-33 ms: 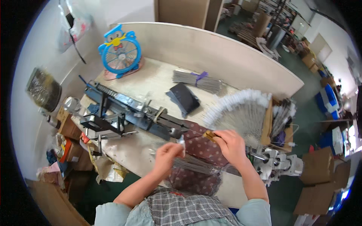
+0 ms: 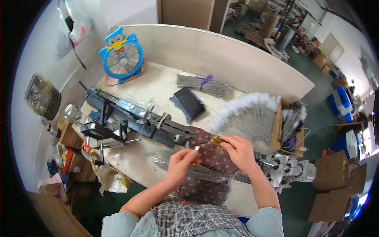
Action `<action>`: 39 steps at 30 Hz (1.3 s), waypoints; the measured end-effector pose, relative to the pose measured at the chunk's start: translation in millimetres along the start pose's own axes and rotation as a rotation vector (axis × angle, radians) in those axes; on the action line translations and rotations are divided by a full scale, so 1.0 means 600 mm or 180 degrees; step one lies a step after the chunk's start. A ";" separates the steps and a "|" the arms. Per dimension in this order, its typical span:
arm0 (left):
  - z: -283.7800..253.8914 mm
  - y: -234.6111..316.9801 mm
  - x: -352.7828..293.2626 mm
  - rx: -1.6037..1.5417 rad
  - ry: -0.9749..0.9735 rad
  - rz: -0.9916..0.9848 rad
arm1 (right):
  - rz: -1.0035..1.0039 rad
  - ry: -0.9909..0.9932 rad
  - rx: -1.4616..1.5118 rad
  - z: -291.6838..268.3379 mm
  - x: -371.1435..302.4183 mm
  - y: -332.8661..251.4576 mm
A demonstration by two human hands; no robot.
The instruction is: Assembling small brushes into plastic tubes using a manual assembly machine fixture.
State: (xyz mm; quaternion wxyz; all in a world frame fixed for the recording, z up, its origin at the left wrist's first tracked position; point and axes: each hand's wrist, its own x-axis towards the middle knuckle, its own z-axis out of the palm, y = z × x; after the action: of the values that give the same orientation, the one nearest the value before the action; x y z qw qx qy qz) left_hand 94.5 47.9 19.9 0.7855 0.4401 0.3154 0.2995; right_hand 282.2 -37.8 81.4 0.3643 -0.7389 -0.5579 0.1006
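Observation:
My left hand (image 2: 181, 162) is closed in a pinch, with a small white piece (image 2: 197, 148) standing out at its fingertips. In my right hand (image 2: 239, 151) a small brass-coloured block (image 2: 216, 142) is gripped between thumb and fingers. A thin wire seems to run from the block toward the end of a long dark metal bench device (image 2: 158, 128). Below both hands lies a brown polka-dot cloth (image 2: 211, 156), and on it a bundle of thin grey wires (image 2: 205, 173), partly hidden by my left hand.
White-tipped wires (image 2: 246, 112) fan out at the right, beside a cardboard box (image 2: 302, 142) of more wires. A metal machine (image 2: 290, 170) stands at the right edge. Farther back are a dark pouch (image 2: 190, 103), a purple-tied wire bundle (image 2: 203, 83) and a blue fan (image 2: 122, 59).
My left hand has moved slightly right, and the white piece at its fingertips shows more clearly. My right hand keeps its hold on the brass-coloured block. The whole view has shifted a little.

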 end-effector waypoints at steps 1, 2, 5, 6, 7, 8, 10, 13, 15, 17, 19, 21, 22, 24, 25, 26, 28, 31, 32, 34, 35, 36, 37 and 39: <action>0.027 -0.007 0.011 0.0049 -0.0207 0.0044 | 0.0034 0.0051 -0.0047 -0.004 -0.003 0.002; 0.045 -0.013 0.021 0.0044 -0.0274 0.0040 | 0.0214 -0.0076 0.0192 -0.009 -0.006 0.004; 0.075 -0.032 0.043 0.0089 -0.0501 -0.0063 | 0.0254 -0.0036 0.0356 -0.016 -0.021 0.019; 0.078 -0.038 0.046 0.0142 -0.0588 0.0093 | 0.0270 -0.0036 0.0503 -0.021 -0.023 0.020; 0.078 -0.045 0.045 0.0201 -0.0654 0.0236 | 0.0291 -0.0054 0.0670 -0.022 -0.029 0.021; 0.080 -0.048 0.045 0.0225 -0.0648 0.0224 | 0.0299 -0.0050 0.0695 -0.024 -0.032 0.023; 0.086 -0.047 0.049 0.0498 -0.0591 0.0210 | 0.0371 -0.0254 0.0949 -0.028 -0.032 0.029; 0.095 -0.025 0.032 0.0216 0.0067 -0.0012 | -0.0522 0.0000 0.0375 -0.024 -0.031 0.034; 0.071 -0.027 0.033 0.0264 0.0166 0.0124 | -0.0701 0.0256 0.0059 -0.019 -0.014 0.017; 0.060 -0.014 0.038 -0.0144 0.0448 0.0185 | -0.0847 0.0547 -0.0291 0.002 0.010 0.000; 0.063 -0.004 0.037 -0.0244 0.0427 0.0046 | -0.0817 0.0587 -0.0847 0.037 0.034 -0.002; 0.056 -0.004 0.038 -0.0346 0.0280 -0.0119 | -0.0722 0.0375 -0.0573 0.050 0.041 -0.004; 0.057 -0.004 0.035 -0.0413 0.0346 -0.0175 | -0.0603 0.0152 -0.0325 0.052 0.044 -0.005; 0.048 -0.007 0.038 -0.0367 0.0285 -0.0117 | -0.0519 -0.0045 -0.0275 0.038 0.046 -0.012; 0.047 -0.010 0.039 -0.0285 0.0176 -0.0095 | -0.0374 -0.0198 -0.0229 0.030 0.044 -0.015; 0.044 -0.010 0.036 -0.0322 0.0153 -0.0110 | -0.0358 -0.0208 -0.0271 0.031 0.045 -0.014; 0.039 -0.005 0.033 0.0219 0.0086 -0.0168 | 0.0029 -0.0436 0.0114 0.035 0.048 -0.009; 0.050 0.013 0.037 -0.0178 0.0081 -0.0448 | 0.0211 -0.0454 0.0211 0.037 0.047 -0.015; 0.040 0.005 0.045 -0.0308 -0.0121 -0.0437 | 0.0214 -0.0452 0.0194 0.041 0.044 -0.018; 0.047 -0.001 0.045 -0.0716 0.0030 -0.0397 | -0.0184 0.0091 -0.0475 0.050 0.031 -0.029; 0.051 -0.003 0.044 -0.1111 0.0194 -0.0354 | -0.0183 0.0081 -0.0476 0.056 0.028 -0.038; 0.052 -0.004 0.043 -0.1114 0.0204 -0.0357 | -0.0392 0.0354 -0.0626 0.066 0.026 -0.050; 0.056 -0.003 0.043 -0.1313 0.0188 -0.0258 | -0.0591 0.0642 -0.0788 0.074 0.024 -0.058; 0.058 0.000 0.040 -0.1507 0.0165 -0.0160 | -0.0551 0.0622 -0.0872 0.088 0.020 -0.057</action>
State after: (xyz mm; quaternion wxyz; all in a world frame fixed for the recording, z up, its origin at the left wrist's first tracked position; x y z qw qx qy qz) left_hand 135.8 48.1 28.9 0.8657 0.2278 0.2673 0.3566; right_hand 231.6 -0.8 68.8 0.3199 -0.7371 -0.5899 -0.0803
